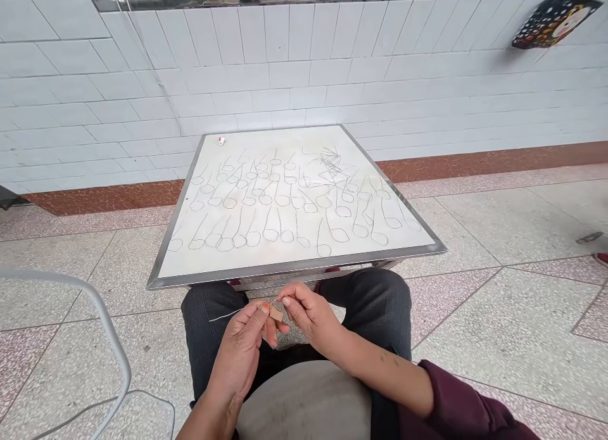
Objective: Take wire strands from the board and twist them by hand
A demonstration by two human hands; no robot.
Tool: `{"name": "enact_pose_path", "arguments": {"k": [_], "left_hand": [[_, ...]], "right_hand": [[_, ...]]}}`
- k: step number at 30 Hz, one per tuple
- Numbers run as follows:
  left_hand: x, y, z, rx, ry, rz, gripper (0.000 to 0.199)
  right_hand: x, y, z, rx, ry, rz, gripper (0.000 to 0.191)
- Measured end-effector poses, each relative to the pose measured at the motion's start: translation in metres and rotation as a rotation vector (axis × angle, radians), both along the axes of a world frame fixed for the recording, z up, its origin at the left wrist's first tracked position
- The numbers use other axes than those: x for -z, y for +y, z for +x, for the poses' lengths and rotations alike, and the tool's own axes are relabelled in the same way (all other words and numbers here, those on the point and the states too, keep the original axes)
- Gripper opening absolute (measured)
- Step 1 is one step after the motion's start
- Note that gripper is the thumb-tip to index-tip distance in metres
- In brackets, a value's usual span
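Above my lap, my left hand (244,332) is closed on a small brown block (276,313), with its thumb against the near side. A thin wire (223,317) sticks out to the left from the same fingers. Close beside it, my right hand (311,313) is closed, thumb and forefinger pinching at the block's upper end, apparently on the wire's other end. The fingertips partly hide that spot. On the white table (247,259) in front lie several wire loops with long tails (324,250), spread in rough rows.
A heap of thin straight wires (330,164) lies at the table's back right. A small red and white object (221,141) sits in the far left corner. At left is a grey tubular frame (116,345). A patterned bag (555,23) hangs on the tiled wall (294,79).
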State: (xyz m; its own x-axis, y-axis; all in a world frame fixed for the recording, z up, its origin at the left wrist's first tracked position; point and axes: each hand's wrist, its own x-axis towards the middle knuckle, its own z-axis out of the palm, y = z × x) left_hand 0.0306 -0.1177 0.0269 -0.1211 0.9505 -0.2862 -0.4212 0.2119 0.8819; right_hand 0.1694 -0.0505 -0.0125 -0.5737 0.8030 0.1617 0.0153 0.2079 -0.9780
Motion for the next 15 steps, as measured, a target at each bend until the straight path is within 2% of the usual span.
{"name": "enact_pose_path", "arguments": {"k": [3,7,10,15], "left_hand": [[-0.0021,-0.0021,-0.0012,0.106,0.059,0.018,0.033],[0.0005,-0.003,0.0,0.158,0.09,0.027,0.033],[0.0027,-0.0025,0.0023,0.081,0.016,0.036,0.031],[0.0003,-0.0006,0.0051,-0.094,-0.108,0.041,0.029]], "right_hand": [[0.0005,0.0,-0.0003,-0.025,0.057,-0.032,0.025],[0.0008,0.0003,0.0014,0.091,-0.004,0.075,0.025],[0.0007,0.0001,0.0025,0.091,0.017,0.037,0.024],[-0.0016,-0.0018,0.0028,-0.075,0.062,-0.077,0.023]]}}
